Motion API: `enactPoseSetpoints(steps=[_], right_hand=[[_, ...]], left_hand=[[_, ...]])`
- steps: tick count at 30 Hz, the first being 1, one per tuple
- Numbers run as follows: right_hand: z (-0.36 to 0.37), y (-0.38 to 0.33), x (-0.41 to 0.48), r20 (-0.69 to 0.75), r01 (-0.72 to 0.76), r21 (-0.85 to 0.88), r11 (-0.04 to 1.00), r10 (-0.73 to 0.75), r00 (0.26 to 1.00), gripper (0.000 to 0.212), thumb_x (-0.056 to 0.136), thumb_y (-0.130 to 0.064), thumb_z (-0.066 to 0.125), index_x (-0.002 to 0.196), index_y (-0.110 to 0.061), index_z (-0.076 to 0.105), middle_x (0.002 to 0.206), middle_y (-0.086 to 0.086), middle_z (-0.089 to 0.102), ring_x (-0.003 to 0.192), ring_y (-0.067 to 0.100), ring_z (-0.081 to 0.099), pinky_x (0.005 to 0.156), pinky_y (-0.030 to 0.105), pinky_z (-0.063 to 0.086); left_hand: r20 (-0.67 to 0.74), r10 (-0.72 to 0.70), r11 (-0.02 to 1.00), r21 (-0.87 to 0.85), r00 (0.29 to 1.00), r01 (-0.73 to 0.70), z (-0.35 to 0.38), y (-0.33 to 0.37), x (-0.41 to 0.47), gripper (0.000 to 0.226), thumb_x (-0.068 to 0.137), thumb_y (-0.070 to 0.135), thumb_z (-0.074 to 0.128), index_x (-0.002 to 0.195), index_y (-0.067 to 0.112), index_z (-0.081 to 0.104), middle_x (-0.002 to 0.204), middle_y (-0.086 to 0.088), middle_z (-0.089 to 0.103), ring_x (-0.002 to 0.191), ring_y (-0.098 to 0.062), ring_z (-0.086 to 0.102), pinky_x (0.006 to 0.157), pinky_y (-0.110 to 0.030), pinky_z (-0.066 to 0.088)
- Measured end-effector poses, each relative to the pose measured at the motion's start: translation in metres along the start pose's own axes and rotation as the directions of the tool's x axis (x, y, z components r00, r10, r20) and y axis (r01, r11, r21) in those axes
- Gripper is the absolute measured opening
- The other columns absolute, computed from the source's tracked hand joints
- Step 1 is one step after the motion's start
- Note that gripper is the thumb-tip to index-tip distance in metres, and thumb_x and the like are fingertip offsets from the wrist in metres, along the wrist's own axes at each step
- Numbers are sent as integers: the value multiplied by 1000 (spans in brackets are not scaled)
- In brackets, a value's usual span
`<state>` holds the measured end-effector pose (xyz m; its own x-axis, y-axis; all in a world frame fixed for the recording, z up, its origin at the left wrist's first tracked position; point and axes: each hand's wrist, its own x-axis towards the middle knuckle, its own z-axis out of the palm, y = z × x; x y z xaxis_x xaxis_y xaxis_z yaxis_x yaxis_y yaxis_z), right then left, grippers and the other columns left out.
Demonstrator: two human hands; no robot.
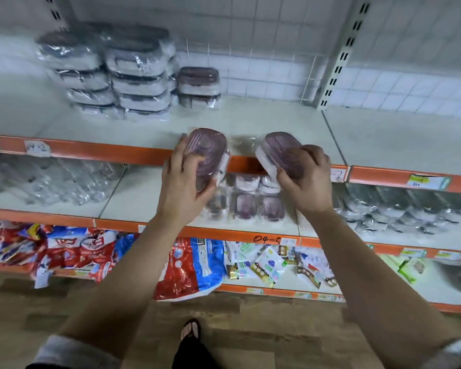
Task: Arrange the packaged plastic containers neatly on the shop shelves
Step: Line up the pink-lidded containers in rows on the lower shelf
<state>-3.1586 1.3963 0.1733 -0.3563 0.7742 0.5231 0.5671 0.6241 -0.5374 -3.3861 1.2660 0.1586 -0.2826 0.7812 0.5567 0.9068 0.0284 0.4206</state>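
Two containers: left container (206, 151) gripped by left hand (180, 182), right container (276, 149) by right hand (308, 179), fingers curled round
Feel: probably light, rigid, slippery-wrapped
Hold: across long sides

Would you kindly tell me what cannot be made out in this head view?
- Price tags: head view, writing blurred and too small.
- Right container: head view, near end covered by the right hand.
- Small containers on the middle shelf: head view, some hidden behind the left hand and left container.
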Motion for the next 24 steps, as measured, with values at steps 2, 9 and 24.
enactPoseSetpoints(steps=[2, 9, 24], right_hand=[[7, -4, 21, 76, 12, -62, 998, -8, 997, 51, 76, -40, 54, 114, -8, 68, 118, 16, 56, 111, 37, 46, 98, 39, 38], [45, -1, 83, 268, 7, -266, 964, 67, 961, 52, 80, -3, 51, 130, -17, 61, 135, 2, 56, 134, 33, 41, 112, 42, 29], [92, -7, 118, 120, -100, -293, 951, 140, 983, 62, 71, -58, 38, 112, -14, 56, 120, 6, 54, 117, 34, 43, 90, 47, 44]], left_hand=[[65, -23, 1000, -9, 998, 24, -3, -18, 17, 45, 82, 29, 71, 117, 5, 55, 157, -17, 21, 139, -35, 30, 110, -45, 33], [199, 3, 1000, 16, 980, -6, -2, -67, 77, 44, 86, 31, 66, 121, 8, 53, 140, -15, 46, 133, -35, 35, 112, -49, 32], [196, 55, 984, 158, 979, -87, 40, -106, 166, 32, 87, 36, 64, 109, 13, 61, 119, -5, 60, 116, -28, 52, 96, -40, 41]])
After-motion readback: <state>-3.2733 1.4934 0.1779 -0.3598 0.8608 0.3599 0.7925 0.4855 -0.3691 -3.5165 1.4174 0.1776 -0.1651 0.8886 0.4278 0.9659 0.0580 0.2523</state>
